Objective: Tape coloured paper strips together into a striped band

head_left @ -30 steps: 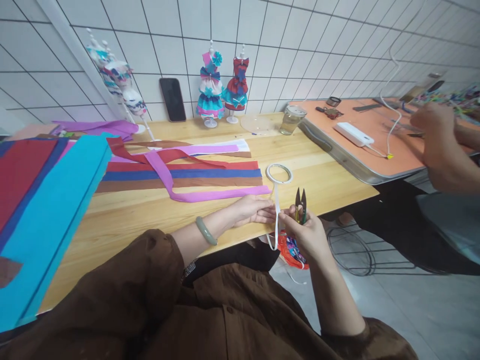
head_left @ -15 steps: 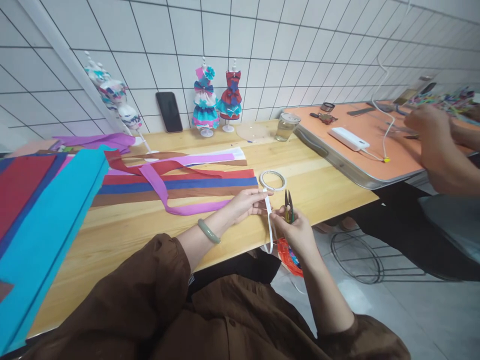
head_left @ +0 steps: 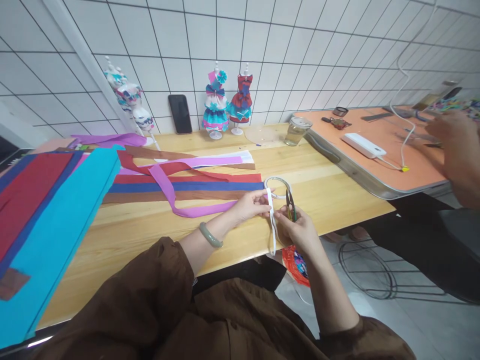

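Observation:
My left hand pinches the upper part of a narrow white strip, which hangs down past the table's front edge. Just right of it, my right hand is closed around small dark-bladed scissors, blades pointing up and away from me. The right fingertips are close beside the strip; whether they touch it I cannot tell. Behind both hands lies a roll of narrow tape, partly covered by the blades. A purple fabric strip runs along the table up to my left hand.
Red, blue and brown fabric strips lie left; a turquoise piece is nearer. Two small dressed stands, a phone and a glass jar stand behind. A co-worker's hand is over the orange table at right.
The view has shifted, so the table's things appear farther right. The scissor blades look closer together than before. My left hand still pinches the white strip.

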{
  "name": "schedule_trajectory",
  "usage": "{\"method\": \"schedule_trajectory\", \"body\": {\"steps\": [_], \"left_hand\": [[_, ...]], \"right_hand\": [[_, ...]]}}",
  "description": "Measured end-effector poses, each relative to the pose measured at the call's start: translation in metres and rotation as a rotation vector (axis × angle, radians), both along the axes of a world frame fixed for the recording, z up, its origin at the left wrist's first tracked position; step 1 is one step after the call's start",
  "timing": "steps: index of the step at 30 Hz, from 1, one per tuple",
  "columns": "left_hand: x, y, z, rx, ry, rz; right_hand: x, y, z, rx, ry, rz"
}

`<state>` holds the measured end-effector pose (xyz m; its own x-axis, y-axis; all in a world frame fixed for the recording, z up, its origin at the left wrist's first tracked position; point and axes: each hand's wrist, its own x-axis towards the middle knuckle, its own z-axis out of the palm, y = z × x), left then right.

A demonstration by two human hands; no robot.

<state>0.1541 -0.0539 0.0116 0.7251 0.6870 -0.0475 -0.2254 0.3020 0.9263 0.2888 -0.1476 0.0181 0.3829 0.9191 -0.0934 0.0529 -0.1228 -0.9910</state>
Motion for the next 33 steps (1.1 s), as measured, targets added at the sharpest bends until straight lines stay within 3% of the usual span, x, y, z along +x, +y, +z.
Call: {"method": "schedule_trajectory", "body": {"steps": [9, 12, 15, 17, 20, 24, 28, 33], "left_hand": [[0.004, -0.005, -0.004, 0.105, -0.004, -0.019], [0.006, -0.007, -0.005, 0.097, -0.018, -0.034], [0.009, -0.008, -0.006, 0.121, -0.006, -0.05], [0.01, -0.009, -0.006, 0.162, 0.013, -0.064], [0.011, -0.013, -0.004, 0.228, 0.044, -0.068], [0.011, -0.018, -0.004, 0.306, 0.081, -0.094], [0.01, -0.019, -0.007, 0.402, 0.089, -0.119], [0.008, -0.017, -0.008, 0.499, 0.107, -0.135]], "right_hand": [[0.012, 0.001, 0.003, -0.027, 0.187, -0.013], [0.025, 0.002, 0.003, -0.004, 0.046, -0.084], [0.037, 0.015, 0.014, 0.078, -0.251, -0.098], [0.041, 0.032, 0.027, 0.118, -0.475, -0.011], [0.039, 0.072, 0.044, 0.085, -0.738, 0.248], [0.024, 0.129, 0.046, -0.034, -1.022, 0.551], [0.005, 0.166, 0.037, -0.047, -1.086, 0.7], [-0.028, 0.185, 0.029, -0.054, -1.033, 0.84]]}}
